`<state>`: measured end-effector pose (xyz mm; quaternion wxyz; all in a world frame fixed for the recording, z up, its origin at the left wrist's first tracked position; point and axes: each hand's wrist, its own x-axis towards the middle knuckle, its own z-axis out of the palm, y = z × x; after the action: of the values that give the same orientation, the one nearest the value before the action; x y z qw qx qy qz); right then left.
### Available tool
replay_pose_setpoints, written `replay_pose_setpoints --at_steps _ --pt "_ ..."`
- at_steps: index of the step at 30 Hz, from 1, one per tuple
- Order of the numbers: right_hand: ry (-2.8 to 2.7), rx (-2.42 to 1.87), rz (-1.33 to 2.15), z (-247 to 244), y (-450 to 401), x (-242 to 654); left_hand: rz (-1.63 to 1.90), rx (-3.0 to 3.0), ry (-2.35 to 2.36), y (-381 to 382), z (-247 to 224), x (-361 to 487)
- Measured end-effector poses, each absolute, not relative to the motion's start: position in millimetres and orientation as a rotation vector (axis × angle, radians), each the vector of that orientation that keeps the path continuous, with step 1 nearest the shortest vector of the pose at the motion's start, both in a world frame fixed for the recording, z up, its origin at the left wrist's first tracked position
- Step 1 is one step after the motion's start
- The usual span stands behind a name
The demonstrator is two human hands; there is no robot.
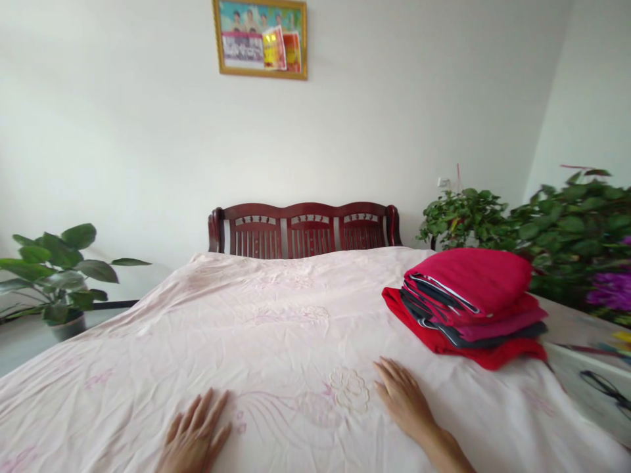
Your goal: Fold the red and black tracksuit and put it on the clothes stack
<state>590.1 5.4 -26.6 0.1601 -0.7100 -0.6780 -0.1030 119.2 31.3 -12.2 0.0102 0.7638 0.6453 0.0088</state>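
My left hand [197, 433] rests palm down on a pale pink bedspread [276, 355], with its fingers spread and nothing in it. Farther right, my right hand [403, 399] also lies flat on the cloth, fingers stretched out beside an embroidered flower [350, 389]. Beyond the right hand sits a stack of folded clothes [468, 282] in red, magenta and dark grey, apart from the fingers. Soft wrinkles run across the bedspread.
A dark red wooden headboard-like bench back [309, 230] stands against the wall. One potted plant [64, 282] is at the left; leafy plants [572, 230] and purple flowers [611, 289] stand at the right. A black cable [605, 386] lies near the right edge. A framed picture [261, 39] hangs above.
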Motion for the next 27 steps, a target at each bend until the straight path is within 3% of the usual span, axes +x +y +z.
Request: replay_pose_setpoints --at_steps 5,17,23,27 --pt "-1.924 -1.977 -0.316 -31.0 7.0 591.8 -0.061 2.203 2.320 33.6 -19.8 95.8" --pt "-1.943 -1.928 -0.378 -36.7 10.8 597.5 0.142 2.237 2.292 30.4 -13.6 102.1" --pt "-1.899 -1.926 -0.204 -26.2 8.2 594.8 0.074 2.227 2.287 31.6 -9.4 105.2" --pt "-1.632 -1.848 0.094 -19.7 8.8 597.9 0.007 2.259 2.287 35.8 -18.8 99.9"
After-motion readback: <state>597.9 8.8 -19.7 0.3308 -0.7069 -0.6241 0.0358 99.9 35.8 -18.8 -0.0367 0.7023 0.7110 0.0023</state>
